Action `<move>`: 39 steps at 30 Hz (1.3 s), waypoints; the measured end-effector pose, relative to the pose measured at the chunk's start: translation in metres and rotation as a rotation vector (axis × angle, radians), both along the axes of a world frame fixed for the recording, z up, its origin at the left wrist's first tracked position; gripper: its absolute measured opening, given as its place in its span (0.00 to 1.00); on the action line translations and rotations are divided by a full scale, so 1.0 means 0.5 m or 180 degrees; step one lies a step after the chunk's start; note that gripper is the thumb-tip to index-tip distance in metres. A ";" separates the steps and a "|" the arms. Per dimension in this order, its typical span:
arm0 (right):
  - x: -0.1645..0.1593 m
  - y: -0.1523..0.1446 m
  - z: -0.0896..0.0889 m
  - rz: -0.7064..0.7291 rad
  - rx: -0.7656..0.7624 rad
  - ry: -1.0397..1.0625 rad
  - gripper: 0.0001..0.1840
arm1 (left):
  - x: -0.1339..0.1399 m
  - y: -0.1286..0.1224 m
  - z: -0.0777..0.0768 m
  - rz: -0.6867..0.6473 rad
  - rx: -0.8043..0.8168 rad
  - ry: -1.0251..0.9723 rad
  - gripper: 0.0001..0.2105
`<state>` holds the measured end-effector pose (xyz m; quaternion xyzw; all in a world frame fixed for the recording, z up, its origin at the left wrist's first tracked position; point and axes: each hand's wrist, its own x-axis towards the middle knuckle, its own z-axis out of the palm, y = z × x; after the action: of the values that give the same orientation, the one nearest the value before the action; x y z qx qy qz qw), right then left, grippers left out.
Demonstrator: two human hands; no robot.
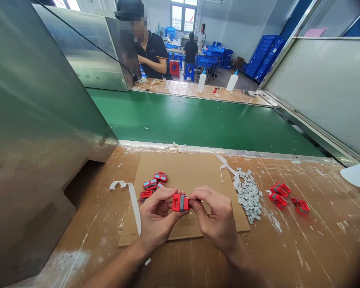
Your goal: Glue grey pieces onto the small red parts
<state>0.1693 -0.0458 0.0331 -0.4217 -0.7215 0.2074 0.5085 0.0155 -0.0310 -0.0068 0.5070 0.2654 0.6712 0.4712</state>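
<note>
Between my hands, above a cardboard sheet, is a small red plastic part with a grey band across it. My left hand grips its left side between thumb and fingers. At its right end my right hand has thumb and forefinger pinched together; whether they hold the part itself or a small piece against it is hidden. Several similar red parts, some with light-blue faces, lie just beyond my left hand. To the right of my right hand is a spread of small grey square pieces.
More red parts lie at the right. White tape strips rest on the cardboard's edges. A green conveyor belt runs beyond the bench, with white bottles behind it. A metal housing stands left. A co-worker sits across.
</note>
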 end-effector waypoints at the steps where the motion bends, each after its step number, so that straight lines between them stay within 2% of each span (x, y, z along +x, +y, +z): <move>1: 0.000 0.000 -0.001 0.0026 0.0012 -0.0027 0.08 | -0.001 0.000 0.000 -0.0013 0.0003 0.0024 0.18; 7: 0.006 0.005 -0.006 0.0323 0.0041 -0.0008 0.08 | -0.012 0.006 0.005 -0.0024 0.0341 0.0247 0.19; 12: 0.016 0.007 -0.009 0.0467 0.0525 -0.0149 0.09 | -0.027 0.011 0.002 0.0158 0.0962 0.0949 0.23; 14: 0.016 0.006 -0.012 0.0397 0.0658 -0.0236 0.11 | -0.030 0.010 0.000 0.0045 0.1050 0.1037 0.24; 18: 0.006 0.003 -0.018 0.0344 0.0790 -0.0315 0.11 | -0.027 0.006 0.002 -0.0275 0.0888 0.0753 0.27; 24: -0.020 0.000 -0.019 0.0100 0.0867 -0.0181 0.12 | -0.021 0.001 0.005 -0.0127 0.0476 0.0535 0.23; 29: -0.025 0.000 -0.029 0.0058 0.1092 -0.0073 0.13 | -0.019 0.003 0.000 -0.0337 0.0475 0.0024 0.19; 33: -0.025 -0.001 -0.037 -0.0004 0.1376 0.0022 0.16 | -0.017 0.002 0.003 -0.0465 0.0555 -0.0011 0.17; 36: -0.023 -0.002 -0.035 0.0130 0.1382 0.0064 0.16 | -0.017 0.004 0.004 -0.0496 0.0630 0.0082 0.17; 39: -0.025 0.000 -0.032 0.0133 0.1181 0.0085 0.12 | -0.023 0.004 0.001 -0.0391 0.0624 0.0125 0.18</move>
<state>0.1569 -0.0460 0.0169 -0.3029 -0.7492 0.0868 0.5826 0.0040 -0.0289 -0.0064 0.5789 0.1761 0.6537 0.4544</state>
